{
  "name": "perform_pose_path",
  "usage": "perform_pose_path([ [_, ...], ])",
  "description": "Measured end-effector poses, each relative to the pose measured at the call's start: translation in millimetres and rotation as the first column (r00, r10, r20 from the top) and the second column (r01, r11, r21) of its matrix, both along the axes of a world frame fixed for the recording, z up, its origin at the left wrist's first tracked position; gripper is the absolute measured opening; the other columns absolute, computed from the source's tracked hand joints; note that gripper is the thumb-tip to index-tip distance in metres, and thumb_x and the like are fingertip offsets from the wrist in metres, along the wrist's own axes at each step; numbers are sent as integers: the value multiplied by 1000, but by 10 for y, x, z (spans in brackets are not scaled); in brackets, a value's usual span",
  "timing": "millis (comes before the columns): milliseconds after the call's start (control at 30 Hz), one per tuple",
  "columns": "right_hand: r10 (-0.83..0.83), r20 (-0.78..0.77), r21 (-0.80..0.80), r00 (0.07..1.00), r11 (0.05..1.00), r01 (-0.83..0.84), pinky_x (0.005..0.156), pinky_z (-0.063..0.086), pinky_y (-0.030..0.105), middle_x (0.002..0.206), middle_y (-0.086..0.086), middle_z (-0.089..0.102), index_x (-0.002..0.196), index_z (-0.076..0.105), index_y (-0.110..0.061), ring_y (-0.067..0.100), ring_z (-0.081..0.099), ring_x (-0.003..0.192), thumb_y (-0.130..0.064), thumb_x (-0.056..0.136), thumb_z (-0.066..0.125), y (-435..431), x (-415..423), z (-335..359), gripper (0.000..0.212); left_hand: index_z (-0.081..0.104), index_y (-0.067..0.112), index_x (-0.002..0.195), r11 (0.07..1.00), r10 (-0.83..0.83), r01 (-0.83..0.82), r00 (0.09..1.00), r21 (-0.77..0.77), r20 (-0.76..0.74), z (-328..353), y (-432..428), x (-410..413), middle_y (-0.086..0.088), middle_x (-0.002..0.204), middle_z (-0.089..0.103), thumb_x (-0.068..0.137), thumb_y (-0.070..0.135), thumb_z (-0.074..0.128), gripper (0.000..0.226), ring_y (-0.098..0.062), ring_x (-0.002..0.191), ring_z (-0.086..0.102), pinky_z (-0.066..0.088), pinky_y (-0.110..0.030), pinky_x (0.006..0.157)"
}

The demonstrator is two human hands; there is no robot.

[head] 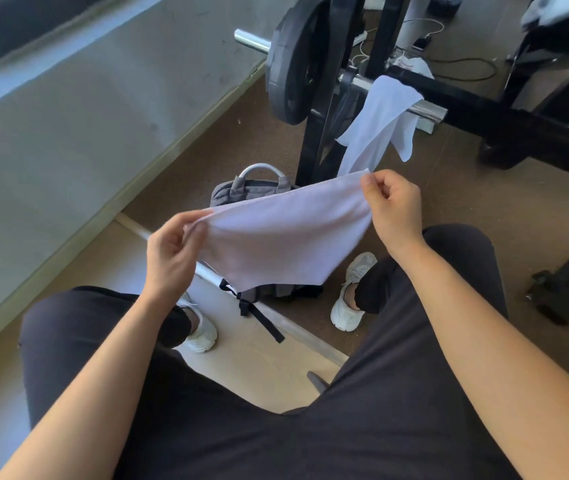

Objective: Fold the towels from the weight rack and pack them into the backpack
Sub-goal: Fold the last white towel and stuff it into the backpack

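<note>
Folding step in hand: left hand (172, 251) and right hand (392, 206) each pinch a top corner of a white towel (276, 240) stretched above the grey backpack (252, 192); next, probably bring the corners together, with a second towel (380, 123) still draped on the weight rack bar (428, 110).

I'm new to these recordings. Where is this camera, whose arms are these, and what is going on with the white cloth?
No machine here: the single camera sits on a person's head, looking forward and down. Their left hand and right hand each pinch an upper corner of a white towel, stretched between them in the air. Below it, partly hidden, a grey backpack sits on the floor. A second towel hangs over the barbell bar on the rack, beside a black weight plate.
</note>
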State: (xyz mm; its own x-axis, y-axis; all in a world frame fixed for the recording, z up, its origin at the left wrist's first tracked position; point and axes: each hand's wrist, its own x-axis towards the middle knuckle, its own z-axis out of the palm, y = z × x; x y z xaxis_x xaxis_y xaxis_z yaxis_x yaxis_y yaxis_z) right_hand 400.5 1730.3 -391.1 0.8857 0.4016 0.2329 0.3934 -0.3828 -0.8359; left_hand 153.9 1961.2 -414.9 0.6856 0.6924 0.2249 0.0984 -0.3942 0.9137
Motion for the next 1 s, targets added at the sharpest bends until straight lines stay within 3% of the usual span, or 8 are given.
perform_pose_path([
  [100,61,-79,-22,995,998,-63,64,45,37,76,20,63,90,65,-4,25,56,68,-29,102,55,45,-45,-53,29,65,39,113,989,124,-120,992,-84,38,66,52,-8,2,68,51,102,20,65,22,-4,59,41,35,-21,59],
  [167,93,-109,-68,990,993,-100,65,47,38,77,19,64,90,64,-4,28,59,70,-30,102,55,71,-72,-97,29,65,40,118,978,180,-181,984,-104,-15,5,137,-29,1,75,56,100,26,68,23,0,62,46,40,-17,65],
  [267,99,-91,-151,991,982,-112,67,50,37,77,11,66,90,66,-6,25,63,74,-29,101,57,107,-93,-146,28,75,39,92,960,243,-252,966,-123,-84,-75,214,-52,3,83,69,95,38,70,6,-6,75,57,46,-30,75],
  [433,106,-155,-130,982,983,-127,59,55,40,70,9,68,89,67,-7,22,66,63,-27,100,60,167,-202,-172,23,58,10,68,917,348,-356,934,-181,-75,-60,157,-22,0,67,43,92,39,70,39,-13,66,37,31,-34,63],
  [600,237,-329,69,914,971,-227,51,57,32,64,-5,67,89,66,-12,12,66,58,-22,99,62,229,-478,-42,15,56,17,71,917,278,-277,960,-287,-39,112,-49,24,7,68,51,92,29,77,31,-7,64,43,37,-25,60],
  [767,427,-283,133,859,904,-406,61,50,20,67,-7,61,88,65,-9,7,59,67,-19,97,66,329,-747,53,13,50,14,72,918,84,-86,996,-387,-24,185,-344,138,6,61,50,91,19,79,35,-9,53,45,38,-23,47],
  [900,546,-220,129,808,838,-531,64,49,27,73,10,62,90,66,-4,23,58,69,-16,96,68,405,-910,62,13,59,14,77,873,-101,80,995,-482,-19,153,-493,197,-1,70,61,93,13,76,23,-14,63,60,50,-29,53],
  [1000,588,-196,117,785,809,-576,67,54,37,78,13,66,95,68,-5,27,62,74,-18,96,68,433,-974,46,14,64,3,88,846,-194,155,981,-510,-23,150,-531,198,-12,84,65,95,15,74,17,-19,76,67,57,-35,65],
])
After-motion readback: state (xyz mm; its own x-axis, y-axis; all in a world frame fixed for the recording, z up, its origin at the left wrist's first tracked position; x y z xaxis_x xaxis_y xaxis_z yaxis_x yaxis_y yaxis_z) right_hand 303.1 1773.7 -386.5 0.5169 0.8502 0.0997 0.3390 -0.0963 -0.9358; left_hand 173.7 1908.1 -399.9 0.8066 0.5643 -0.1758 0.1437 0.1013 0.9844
